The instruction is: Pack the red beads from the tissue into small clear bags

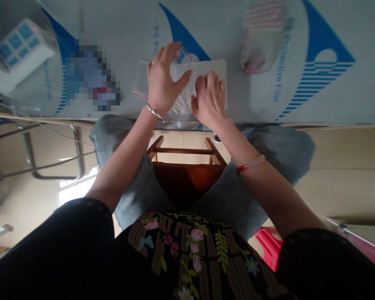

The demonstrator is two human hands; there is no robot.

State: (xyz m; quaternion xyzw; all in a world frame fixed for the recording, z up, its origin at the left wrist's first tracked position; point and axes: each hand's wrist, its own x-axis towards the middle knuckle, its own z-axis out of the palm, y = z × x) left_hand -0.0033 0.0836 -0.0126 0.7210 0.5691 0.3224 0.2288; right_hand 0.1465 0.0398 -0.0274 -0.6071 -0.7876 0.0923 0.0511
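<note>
My left hand is over the left part of a white sheet or tray, thumb and fingers spread apart. Near its fingertips is a thin piece of clear plastic with a pinkish edge; whether they touch it I cannot tell. Crumpled or stringy white material lies between the two hands. My right hand rests at the right of this material, fingers curled down; what is under its fingertips is hidden. A clear bag with a red line lies left of my left wrist.
Clear bags with red stripes lie at the right. At the left are a blurred-out phone-like object and a white box with blue squares. The table's front edge runs above my knees; a wooden stool shows below.
</note>
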